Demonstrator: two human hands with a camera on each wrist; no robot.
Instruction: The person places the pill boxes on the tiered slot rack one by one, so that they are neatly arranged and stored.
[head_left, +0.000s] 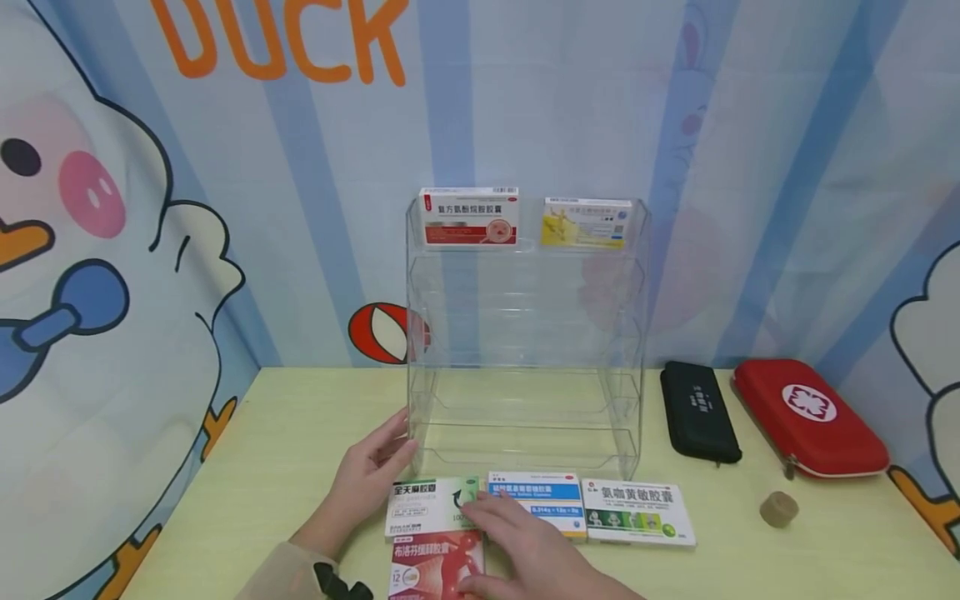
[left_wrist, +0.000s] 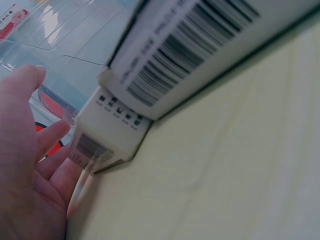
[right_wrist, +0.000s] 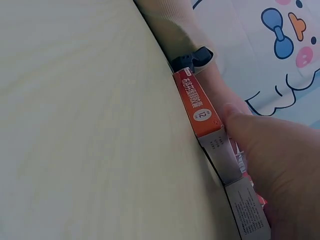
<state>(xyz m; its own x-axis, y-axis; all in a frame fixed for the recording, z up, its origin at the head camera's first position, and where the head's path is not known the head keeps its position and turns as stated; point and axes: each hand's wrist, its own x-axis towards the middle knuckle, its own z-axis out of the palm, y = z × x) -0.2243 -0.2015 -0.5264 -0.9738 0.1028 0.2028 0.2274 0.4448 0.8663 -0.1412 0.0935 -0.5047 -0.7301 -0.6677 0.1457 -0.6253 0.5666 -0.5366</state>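
My left hand [head_left: 367, 467] rests on the table at the lower left corner of a clear tiered display rack [head_left: 525, 423], fingers loosely bent beside its side wall. In the left wrist view, that hand [left_wrist: 35, 135] is near the white end of a medicine box [left_wrist: 107, 127]. My right hand [head_left: 536, 546] lies over two boxes: its fingers reach onto a white-and-green capsule box [head_left: 420, 508], and its thumb is on a red capsule box [head_left: 427, 567] nearer me. Right of them lie a blue-and-white box [head_left: 536, 492] and a white box with a green band [head_left: 637, 512].
The rack's top tier holds a red-and-white box [head_left: 470, 217] and a yellow-and-white box [head_left: 587, 223]. To its right lie a black zip case [head_left: 701, 412], a red zip case [head_left: 813, 421] with a white emblem, and a small brown cylinder [head_left: 778, 509]. A printed cloth hangs behind.
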